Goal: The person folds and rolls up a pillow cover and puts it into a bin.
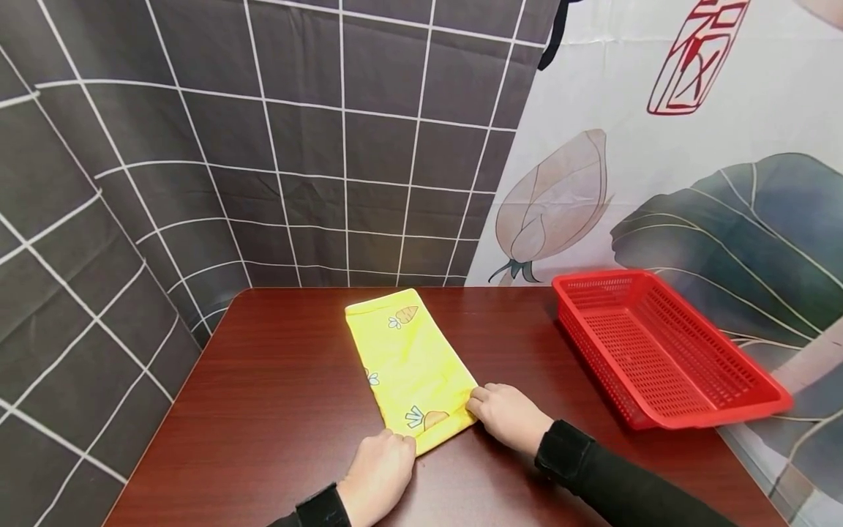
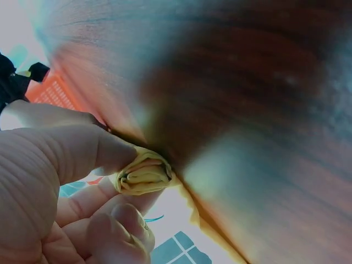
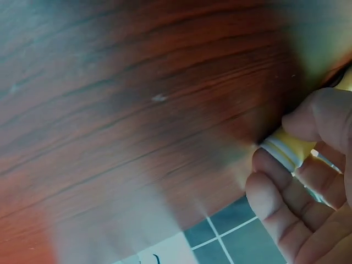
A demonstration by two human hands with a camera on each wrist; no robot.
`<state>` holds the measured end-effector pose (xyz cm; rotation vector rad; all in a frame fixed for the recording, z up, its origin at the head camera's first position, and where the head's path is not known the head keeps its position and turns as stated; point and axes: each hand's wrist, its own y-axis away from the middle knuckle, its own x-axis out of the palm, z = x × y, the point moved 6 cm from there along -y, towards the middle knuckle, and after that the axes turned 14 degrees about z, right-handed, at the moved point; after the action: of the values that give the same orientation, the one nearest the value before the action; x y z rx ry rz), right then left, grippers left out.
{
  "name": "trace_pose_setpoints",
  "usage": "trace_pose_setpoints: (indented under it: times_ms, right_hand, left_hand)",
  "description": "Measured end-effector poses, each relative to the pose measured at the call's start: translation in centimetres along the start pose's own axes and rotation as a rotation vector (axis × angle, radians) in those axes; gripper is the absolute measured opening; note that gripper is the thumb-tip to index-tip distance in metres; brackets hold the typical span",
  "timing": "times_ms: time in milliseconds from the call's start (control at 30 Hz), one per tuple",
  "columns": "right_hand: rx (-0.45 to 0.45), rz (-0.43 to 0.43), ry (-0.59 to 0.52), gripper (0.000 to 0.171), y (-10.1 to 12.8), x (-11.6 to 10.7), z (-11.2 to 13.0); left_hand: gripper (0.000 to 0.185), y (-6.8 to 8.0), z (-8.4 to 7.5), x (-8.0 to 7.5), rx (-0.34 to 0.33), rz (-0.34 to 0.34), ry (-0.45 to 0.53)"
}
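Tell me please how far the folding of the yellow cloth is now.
Done: the yellow cloth already lies as a narrow, layered strip on the table. In hand: the left hand and right hand each pinch a near corner. Probably left: more folding, and perhaps placing it in the red basket, which holds nothing yet.

Dark wood table; grid-patterned grey curtain beyond left hand, lotus-print curtain beyond right hand.
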<state>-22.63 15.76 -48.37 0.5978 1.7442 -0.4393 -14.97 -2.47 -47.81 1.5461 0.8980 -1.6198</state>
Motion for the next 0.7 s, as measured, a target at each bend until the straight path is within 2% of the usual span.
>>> trace_pose_setpoints:
  times_ms: [167,367,500,700]
  right_hand:
    - [0.026,0.019,-0.005,0.017,-0.1,0.1,0.1]
    - [0.032,0.038,-0.147,0.014,0.1,-0.1,-0.4]
    - [0.035,0.041,-0.226,0.015,0.2,-0.1,-0.7]
    - [0.023,0.050,-0.233,0.015,0.3,-0.2,-1.0]
  left_hand:
    - [0.014,-0.1,0.4,0.2,-0.004,0.021,0.025]
    - [0.016,-0.5,1.0,0.2,0.001,0.033,0.068]
    - [0.020,-1.1,1.9,0.3,-0.016,0.068,0.158]
    - [0.031,-2.3,3.9,0.7,-0.121,0.190,0.345]
